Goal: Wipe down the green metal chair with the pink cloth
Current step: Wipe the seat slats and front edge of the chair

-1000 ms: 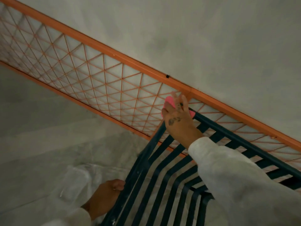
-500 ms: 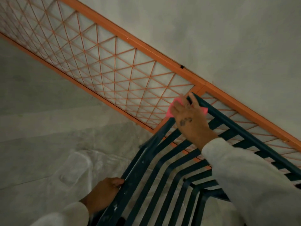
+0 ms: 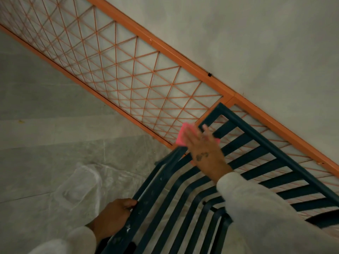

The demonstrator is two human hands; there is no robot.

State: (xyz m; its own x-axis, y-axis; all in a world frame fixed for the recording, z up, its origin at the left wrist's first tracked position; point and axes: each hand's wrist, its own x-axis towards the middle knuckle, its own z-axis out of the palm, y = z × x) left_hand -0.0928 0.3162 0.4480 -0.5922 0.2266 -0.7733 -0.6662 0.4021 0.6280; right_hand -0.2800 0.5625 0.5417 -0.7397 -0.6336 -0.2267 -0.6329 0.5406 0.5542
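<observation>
right hand [image 3: 205, 153] flat, fingers spread, pressing pink cloth [image 3: 185, 133] onto green chair's [image 3: 271, 149] left frame bar | left hand [image 3: 113, 215] wrapped round chair edge | no writing legible

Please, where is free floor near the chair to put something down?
Free: bare grey floor left of the green chair, below the orange lattice panel. A clear plastic sheet lies beside the left hand. Crowded: the slats, with the right hand and pink cloth.
</observation>
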